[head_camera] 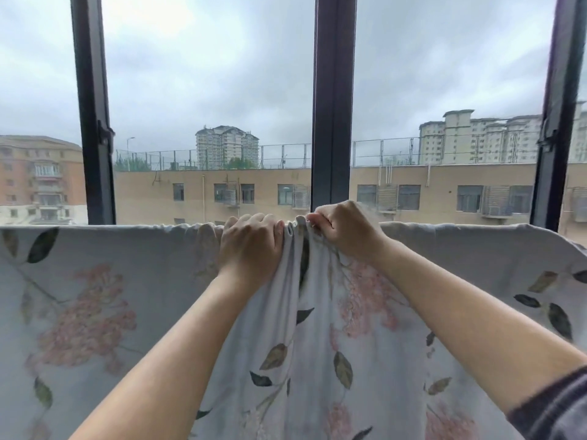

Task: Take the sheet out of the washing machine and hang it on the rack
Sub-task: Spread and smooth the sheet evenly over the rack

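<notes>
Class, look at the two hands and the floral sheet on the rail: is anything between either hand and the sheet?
Nothing visible. The left hand and right hand are both closed directly on the sheet at its bunched top edge, where it drapes over a rail hidden under the fabric. The window frame stands behind, not between.

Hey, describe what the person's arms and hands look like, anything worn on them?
Both hands, left hand and right hand, are bare: no gloves, rings or watch visible. Both forearms are bare too. A dark, faintly striped sleeve shows on the right arm at the lower right corner. No sleeve is visible on the left arm.
</notes>
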Demonstrator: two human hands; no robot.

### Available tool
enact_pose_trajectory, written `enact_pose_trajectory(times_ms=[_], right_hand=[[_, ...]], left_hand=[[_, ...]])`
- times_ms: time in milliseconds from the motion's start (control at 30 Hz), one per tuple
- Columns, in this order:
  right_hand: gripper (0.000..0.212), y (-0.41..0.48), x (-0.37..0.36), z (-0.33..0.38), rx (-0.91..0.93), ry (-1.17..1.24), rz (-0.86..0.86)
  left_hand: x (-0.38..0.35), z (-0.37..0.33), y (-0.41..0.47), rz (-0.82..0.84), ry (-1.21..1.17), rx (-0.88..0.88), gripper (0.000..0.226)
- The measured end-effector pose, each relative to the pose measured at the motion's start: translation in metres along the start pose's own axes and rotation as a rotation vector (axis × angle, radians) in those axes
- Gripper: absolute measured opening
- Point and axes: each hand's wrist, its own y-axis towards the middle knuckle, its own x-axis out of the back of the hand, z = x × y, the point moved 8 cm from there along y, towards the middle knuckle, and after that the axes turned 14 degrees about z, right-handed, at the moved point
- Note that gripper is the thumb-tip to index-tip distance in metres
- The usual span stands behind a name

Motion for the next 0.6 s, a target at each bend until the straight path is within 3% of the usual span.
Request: enact_pose_trajectory(times_ms=[133,300,467,600], right_hand=[[0.040,0.018,-0.008,0.024,-0.001,0.125,-0.045],[0.054,0.000,-0.007,0.008,-0.034,0.076,0.079],[0.056,-0.043,0.024,-0.067,-0.274,-0.107,0.049],[0.060,-0.068,0.022,-0.099,-0.400,-0.226,0.065]], left_hand=[[0.000,0.003,0.001,-0.020,0.001,-0.010,0.048],[0.004,0.017,-0.002,-0.004,-0.012,-0.052,0.045],[0.008,0.019,-0.003,0.004,-0.013,-0.047,0.045],[-0.001,-0.003,0.003,0.131,-0.003,-0.020,0.051]])
